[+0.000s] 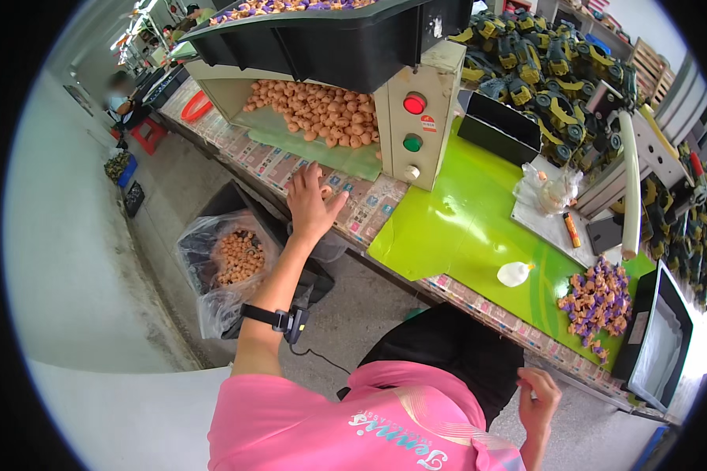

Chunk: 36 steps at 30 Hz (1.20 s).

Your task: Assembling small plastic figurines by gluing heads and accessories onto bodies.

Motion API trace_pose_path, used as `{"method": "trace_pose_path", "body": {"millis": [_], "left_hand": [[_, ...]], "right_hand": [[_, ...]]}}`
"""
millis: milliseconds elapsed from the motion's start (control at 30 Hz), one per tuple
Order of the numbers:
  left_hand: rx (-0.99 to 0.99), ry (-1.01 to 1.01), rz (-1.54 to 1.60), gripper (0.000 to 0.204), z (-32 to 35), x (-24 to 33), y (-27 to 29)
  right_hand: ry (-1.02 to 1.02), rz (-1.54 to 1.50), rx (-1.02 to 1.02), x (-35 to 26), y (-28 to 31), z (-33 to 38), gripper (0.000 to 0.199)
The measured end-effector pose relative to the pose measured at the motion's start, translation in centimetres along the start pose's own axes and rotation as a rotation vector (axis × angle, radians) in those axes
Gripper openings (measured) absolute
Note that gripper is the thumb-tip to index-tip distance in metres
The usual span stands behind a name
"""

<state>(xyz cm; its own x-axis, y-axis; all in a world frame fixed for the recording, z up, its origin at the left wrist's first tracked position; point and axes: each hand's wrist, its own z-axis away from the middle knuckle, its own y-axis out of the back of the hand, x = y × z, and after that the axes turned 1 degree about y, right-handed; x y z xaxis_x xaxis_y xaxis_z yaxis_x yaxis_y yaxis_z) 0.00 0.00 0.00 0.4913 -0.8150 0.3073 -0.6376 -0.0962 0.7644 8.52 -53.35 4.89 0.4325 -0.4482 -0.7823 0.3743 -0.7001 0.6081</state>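
Observation:
My left hand (313,206) reaches over the front edge of the table, its fingers spread. Beneath and beside those fingers lie a couple of small flesh-coloured round pieces (327,191); I cannot tell whether any is gripped. Just beyond, a large heap of the same round pieces (322,112) fills the opening of a beige machine housing (428,102). Below my left forearm, a clear plastic bag (200,294) in a dark bin holds more of them. My right hand (538,400) hangs by my side near the table, fingers curled in; its palm is hidden.
A black tub (322,47) of purple and flesh-coloured pieces sits on the housing. The green mat (456,212) bears a white bottle (514,273) and a purple-and-tan pile (597,302), beside a black tray (668,337). Yellow-and-dark toy vehicles (558,78) are heaped at the far right.

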Motion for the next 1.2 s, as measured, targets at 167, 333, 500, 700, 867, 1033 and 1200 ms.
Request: {"method": "trace_pose_path", "body": {"millis": [167, 333, 500, 700, 867, 1033, 1200], "left_hand": [[-0.051, -0.013, 0.007, 0.036, -2.2, -3.5, -3.7], [0.041, -0.098, 0.062, 0.020, -3.2, -2.2, -3.3], [0.098, 0.289, 0.793, 0.012, -1.4, 3.4, -2.2], [-0.735, 1.181, 2.505, 0.013, 4.9, 15.7, -1.6], [-0.799, 1.136, 2.469, 0.024, 7.4, 22.6, -2.4], [-0.897, 1.193, 2.247, 0.028, 8.1, 24.1, -2.4], [-1.118, 0.986, 2.244, 0.035, 7.2, 23.9, -3.9]], "right_hand": [[0.190, -0.027, -0.202, -1.7, -2.6, -3.6, 0.025], [0.212, -0.064, -0.162, -1.7, -3.2, -6.9, 0.023], [0.199, 0.058, 0.172, 0.2, -4.9, -10.2, 0.025], [0.049, -0.114, 0.230, 0.8, -8.1, -13.7, 0.072], [0.051, -0.222, 0.068, 1.4, -9.2, -16.0, 0.041], [-0.011, -0.539, 0.031, 2.8, -9.0, -14.3, 0.034], [-0.008, -0.639, 0.057, 2.0, -7.2, -11.9, 0.040]]}}
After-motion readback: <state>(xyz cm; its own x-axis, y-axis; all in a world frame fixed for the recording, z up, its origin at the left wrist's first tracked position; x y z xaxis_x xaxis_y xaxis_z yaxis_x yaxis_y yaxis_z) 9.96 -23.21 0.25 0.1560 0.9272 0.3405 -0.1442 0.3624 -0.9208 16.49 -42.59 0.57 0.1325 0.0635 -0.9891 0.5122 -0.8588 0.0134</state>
